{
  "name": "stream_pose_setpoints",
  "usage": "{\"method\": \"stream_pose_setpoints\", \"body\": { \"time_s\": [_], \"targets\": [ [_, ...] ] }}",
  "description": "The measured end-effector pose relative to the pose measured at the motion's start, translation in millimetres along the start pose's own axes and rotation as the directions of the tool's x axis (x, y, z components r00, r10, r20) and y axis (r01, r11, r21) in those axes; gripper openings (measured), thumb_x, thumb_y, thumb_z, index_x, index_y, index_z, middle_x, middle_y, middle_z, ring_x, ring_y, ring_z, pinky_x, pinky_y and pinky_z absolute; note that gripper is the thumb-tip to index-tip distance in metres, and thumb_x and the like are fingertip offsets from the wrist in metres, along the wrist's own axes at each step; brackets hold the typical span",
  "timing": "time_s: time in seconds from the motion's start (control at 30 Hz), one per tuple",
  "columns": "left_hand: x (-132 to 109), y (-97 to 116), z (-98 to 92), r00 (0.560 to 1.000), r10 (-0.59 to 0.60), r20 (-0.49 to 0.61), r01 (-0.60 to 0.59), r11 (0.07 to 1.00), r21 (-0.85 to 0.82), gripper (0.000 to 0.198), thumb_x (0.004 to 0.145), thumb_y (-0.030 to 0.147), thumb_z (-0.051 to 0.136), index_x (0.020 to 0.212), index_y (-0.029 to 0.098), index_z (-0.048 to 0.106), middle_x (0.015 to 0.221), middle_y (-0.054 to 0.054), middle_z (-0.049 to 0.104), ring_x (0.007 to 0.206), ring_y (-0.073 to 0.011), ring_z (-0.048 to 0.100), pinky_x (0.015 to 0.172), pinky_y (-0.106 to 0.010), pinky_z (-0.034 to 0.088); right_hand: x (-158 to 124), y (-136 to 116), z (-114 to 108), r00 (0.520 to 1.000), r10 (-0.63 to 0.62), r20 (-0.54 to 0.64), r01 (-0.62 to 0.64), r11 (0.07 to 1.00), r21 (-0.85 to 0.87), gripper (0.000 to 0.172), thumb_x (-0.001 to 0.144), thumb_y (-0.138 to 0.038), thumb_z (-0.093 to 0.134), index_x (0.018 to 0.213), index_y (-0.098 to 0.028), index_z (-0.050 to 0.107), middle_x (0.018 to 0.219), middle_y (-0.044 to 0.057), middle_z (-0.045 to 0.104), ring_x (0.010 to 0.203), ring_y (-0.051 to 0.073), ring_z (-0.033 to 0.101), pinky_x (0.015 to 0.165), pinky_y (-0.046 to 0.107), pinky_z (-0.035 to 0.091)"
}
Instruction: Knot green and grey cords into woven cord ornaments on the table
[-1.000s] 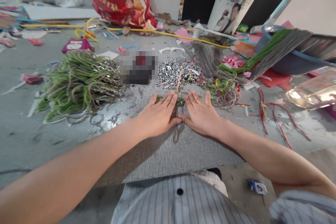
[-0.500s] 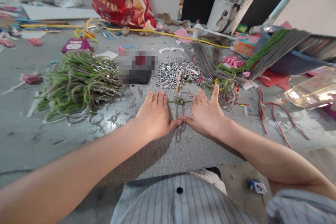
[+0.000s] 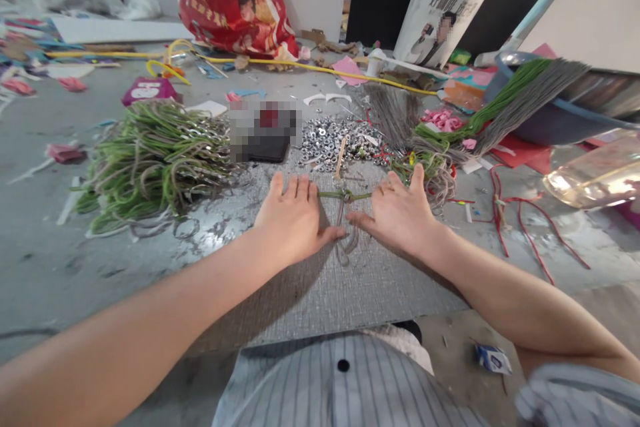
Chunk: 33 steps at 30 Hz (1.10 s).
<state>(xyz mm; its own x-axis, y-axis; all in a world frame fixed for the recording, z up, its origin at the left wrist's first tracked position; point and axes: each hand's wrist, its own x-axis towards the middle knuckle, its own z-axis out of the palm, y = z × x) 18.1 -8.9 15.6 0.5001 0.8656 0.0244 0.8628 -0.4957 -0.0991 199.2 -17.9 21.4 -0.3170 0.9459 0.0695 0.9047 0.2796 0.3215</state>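
Observation:
A green cord (image 3: 330, 194) stretches taut between my two hands, low over the table, with a small knot (image 3: 346, 195) at its middle. My left hand (image 3: 291, 217) is palm down with its fingers pressed over the left end of the cord and its thumb out to the right. Over the other end lies my right hand (image 3: 403, 213), its thumb pointing left and its forefinger raised. What the fingertips grip is hidden beneath them. A grey cord loop (image 3: 342, 253) hangs from the knot toward me on the tabletop.
Finished-looking green and grey cords (image 3: 150, 167) are heaped at left. Behind my hands lie a dark, blurred-out object (image 3: 267, 147) and many metal rings (image 3: 325, 140). Long cords (image 3: 520, 100) drape over a blue basin (image 3: 530, 120); red cords (image 3: 500, 213) lie at right.
My hands have moved slightly apart, and the thumbs that met over the grey loop are separated. More green cord shows between the hands. The grey loop has shifted a little.

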Motion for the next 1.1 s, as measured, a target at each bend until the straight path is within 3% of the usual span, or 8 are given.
{"method": "stream_pose_setpoints", "body": {
  "time_s": [0.13, 0.2, 0.37, 0.53, 0.7, 0.83, 1.1],
  "targets": [
    [9, -5, -0.3, 0.989, 0.107, -0.105, -0.116, 0.990, -0.084, 0.043, 0.090, 0.034, 0.035, 0.112, 0.006, 0.059, 0.119, -0.018, 0.059, 0.111, -0.0307, 0.053, 0.097, -0.045, 0.036, 8, 6, 6, 0.992, -0.052, -0.114, 0.074, 0.977, 0.198, 0.043, 0.095, -0.036, 0.031, 0.110, -0.010, 0.062, 0.123, 0.016, 0.060, 0.108, 0.027, 0.056, 0.099, 0.049, 0.029],
    [14, -9, 1.6, 0.978, 0.148, -0.147, -0.164, 0.981, -0.106, 0.033, 0.089, 0.024, 0.035, 0.107, 0.011, 0.060, 0.113, -0.014, 0.061, 0.103, -0.0272, 0.056, 0.089, -0.041, 0.041, 11, 7, 9, 0.988, -0.104, -0.115, 0.131, 0.955, 0.265, 0.034, 0.093, -0.028, 0.037, 0.110, -0.012, 0.061, 0.119, 0.012, 0.062, 0.104, 0.025, 0.057, 0.093, 0.040, 0.035],
    [26, -12, 9.6, 0.968, 0.148, -0.203, -0.172, 0.979, -0.110, 0.025, 0.089, 0.023, 0.039, 0.094, 0.014, 0.062, 0.099, -0.012, 0.062, 0.093, -0.0263, 0.056, 0.077, -0.040, 0.044, 16, 6, 13, 0.985, -0.148, -0.088, 0.169, 0.935, 0.311, 0.025, 0.092, -0.024, 0.043, 0.100, -0.012, 0.064, 0.109, 0.009, 0.065, 0.101, 0.024, 0.055, 0.087, 0.035, 0.038],
    [24, -10, 8.6, 0.977, 0.176, -0.122, -0.188, 0.978, -0.091, 0.025, 0.089, 0.016, 0.036, 0.089, 0.014, 0.060, 0.092, -0.011, 0.061, 0.090, -0.0243, 0.058, 0.070, -0.035, 0.046, 19, 5, 11, 0.984, -0.164, -0.075, 0.179, 0.941, 0.288, 0.019, 0.091, -0.023, 0.046, 0.091, -0.012, 0.062, 0.097, 0.008, 0.066, 0.093, 0.022, 0.055, 0.080, 0.032, 0.038],
    [16, -11, -2.7, 0.984, 0.165, 0.064, -0.161, 0.985, -0.058, 0.021, 0.086, 0.010, 0.038, 0.097, 0.014, 0.056, 0.087, -0.009, 0.062, 0.074, -0.0227, 0.062, 0.054, -0.031, 0.040, 18, 6, 16, 0.971, -0.201, -0.128, 0.226, 0.948, 0.225, 0.015, 0.091, -0.020, 0.047, 0.084, -0.014, 0.060, 0.084, 0.008, 0.063, 0.082, 0.020, 0.053, 0.069, 0.031, 0.035],
    [14, -16, -12.2, 0.962, 0.189, 0.195, -0.183, 0.982, -0.046, 0.025, 0.080, 0.004, 0.041, 0.098, 0.014, 0.055, 0.083, -0.009, 0.064, 0.070, -0.0234, 0.063, 0.052, -0.030, 0.036, 17, 7, 16, 0.966, -0.229, -0.118, 0.250, 0.945, 0.209, 0.016, 0.091, -0.017, 0.045, 0.083, -0.015, 0.059, 0.085, 0.008, 0.063, 0.078, 0.019, 0.054, 0.066, 0.030, 0.033],
    [15, -15, -12.3, 0.974, 0.129, 0.186, -0.110, 0.988, -0.109, 0.032, 0.084, 0.014, 0.037, 0.112, 0.016, 0.052, 0.071, -0.009, 0.067, 0.066, -0.0262, 0.064, 0.052, -0.031, 0.037, 16, 10, 10, 0.979, -0.179, -0.097, 0.200, 0.937, 0.288, 0.019, 0.091, -0.017, 0.041, 0.084, -0.015, 0.058, 0.074, 0.006, 0.064, 0.069, 0.017, 0.054, 0.063, 0.029, 0.029]
  ]
}}
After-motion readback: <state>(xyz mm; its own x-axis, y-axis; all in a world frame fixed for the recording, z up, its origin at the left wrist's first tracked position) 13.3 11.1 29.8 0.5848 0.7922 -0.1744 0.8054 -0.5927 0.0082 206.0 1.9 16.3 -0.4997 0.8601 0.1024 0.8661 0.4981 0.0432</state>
